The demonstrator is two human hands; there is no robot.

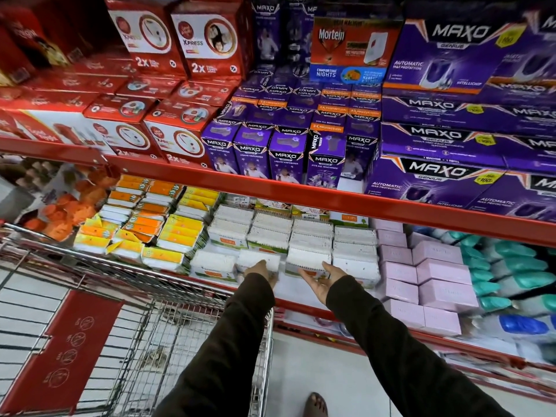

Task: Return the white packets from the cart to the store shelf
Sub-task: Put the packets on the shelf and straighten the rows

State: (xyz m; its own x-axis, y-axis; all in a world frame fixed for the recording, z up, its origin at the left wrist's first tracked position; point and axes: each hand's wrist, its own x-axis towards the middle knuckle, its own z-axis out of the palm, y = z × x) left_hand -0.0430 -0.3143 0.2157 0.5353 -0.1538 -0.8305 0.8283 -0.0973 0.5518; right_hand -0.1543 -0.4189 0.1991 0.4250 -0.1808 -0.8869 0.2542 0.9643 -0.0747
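White cotton-bud packets (310, 260): likely light, crinkly, crushable; grip by side edges. Left hand (259, 270) fingers on front packet (258, 260), hold unclear; right hand (323, 279) open, empty.

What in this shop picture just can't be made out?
Head view only:
- Left hand: fingers hidden behind its own back, so its grip on the white packet is unclear.
- White packets' print: too small and blurred.
- Pink boxes: lettering too faint.
- Cart: bottom cut off by the sleeve and the frame edge.
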